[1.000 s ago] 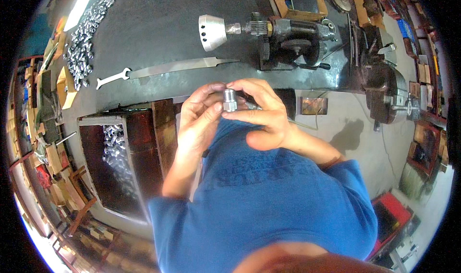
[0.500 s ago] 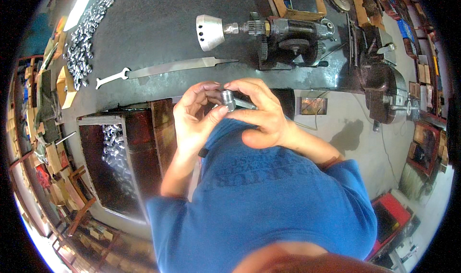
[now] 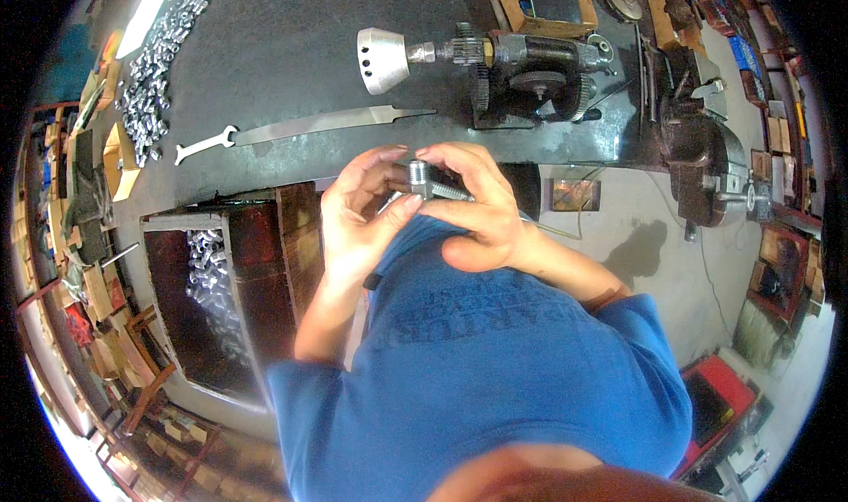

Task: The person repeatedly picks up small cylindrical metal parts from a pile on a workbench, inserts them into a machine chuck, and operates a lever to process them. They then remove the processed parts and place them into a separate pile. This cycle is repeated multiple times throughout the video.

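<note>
A silver threaded pipe fitting [image 3: 420,186] is held up between my two hands, just off the bench's front edge. One threaded end points up toward the bench, and another threaded arm reaches right among my right fingers. My left hand [image 3: 352,215] pinches the fitting's body, thumb on its near side and fingers curled behind. My right hand [image 3: 488,209] closes around the right side, index fingertip by the upright thread and another finger beneath the side arm; its thumb hangs apart. My fingers partly hide the fitting's left side.
On the dark workbench [image 3: 265,65] lie a file [image 3: 309,126], an open-ended wrench [image 3: 205,143] and a heap of small metal fittings [image 3: 146,100]. A geared machine with a silver cone [image 3: 383,61] stands beyond; a vise [image 3: 711,171] is at right. An open box [image 3: 265,264] holds more metal parts.
The fitting has tilted slightly, so its threaded end stands more upright and shows more above my left thumb. Both hands keep nearly the same place and hold.
</note>
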### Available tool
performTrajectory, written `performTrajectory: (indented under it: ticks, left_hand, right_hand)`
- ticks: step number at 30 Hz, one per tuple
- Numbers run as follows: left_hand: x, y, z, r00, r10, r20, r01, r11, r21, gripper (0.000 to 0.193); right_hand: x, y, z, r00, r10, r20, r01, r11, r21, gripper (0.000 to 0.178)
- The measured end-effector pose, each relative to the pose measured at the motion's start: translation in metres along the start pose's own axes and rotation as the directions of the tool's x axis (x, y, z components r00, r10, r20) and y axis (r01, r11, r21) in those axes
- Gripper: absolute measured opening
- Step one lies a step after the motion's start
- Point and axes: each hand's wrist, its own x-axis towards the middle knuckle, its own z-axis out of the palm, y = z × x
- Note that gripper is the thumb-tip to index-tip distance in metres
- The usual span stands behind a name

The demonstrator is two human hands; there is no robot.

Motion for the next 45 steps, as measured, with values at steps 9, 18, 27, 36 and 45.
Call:
performTrajectory:
  ticks: [9,18,27,36,45]
  left_hand:
    - [0.000,0.004,0.003,1.000,-0.004,-0.013,0.005,0.996,0.094,0.052]
    - [0.002,0.003,-0.006,0.992,0.085,-0.097,-0.075,0.992,0.103,0.046]
    - [-0.010,0.027,-0.038,0.961,0.094,-0.261,-0.064,0.991,0.121,0.036]
    - [-0.125,0.061,-0.140,0.613,0.378,-0.694,0.411,0.597,0.688,0.038]
    - [-0.107,0.093,-0.147,0.510,0.643,-0.572,0.451,0.367,0.814,0.039]
  right_hand:
    - [-0.001,0.001,0.003,1.000,0.031,0.001,-0.031,0.997,0.069,0.040]
    - [0.002,0.004,0.002,0.998,0.031,0.047,-0.035,0.995,0.090,0.041]
    - [0.003,0.012,0.011,0.994,0.078,0.072,-0.091,0.976,0.197,0.054]
    - [-0.003,0.011,0.017,0.974,0.193,0.118,-0.224,0.887,0.404,0.058]
    - [-0.011,0.022,0.026,0.963,0.154,0.220,-0.239,0.865,0.442,0.050]
